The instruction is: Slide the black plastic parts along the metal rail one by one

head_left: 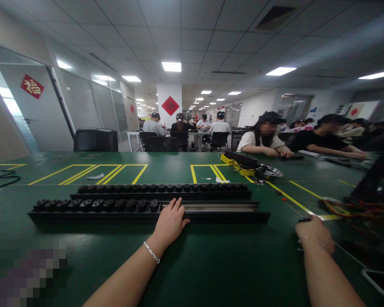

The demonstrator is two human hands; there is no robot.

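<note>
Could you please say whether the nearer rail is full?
Partly full: the nearer rail holds black modules along its left, none at right.

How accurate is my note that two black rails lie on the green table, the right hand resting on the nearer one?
The side is wrong: the head view shows the left hand on the nearer rail, with the right hand apart from it, farther right. That rail and the farther rail do both lie on the green table.
</note>
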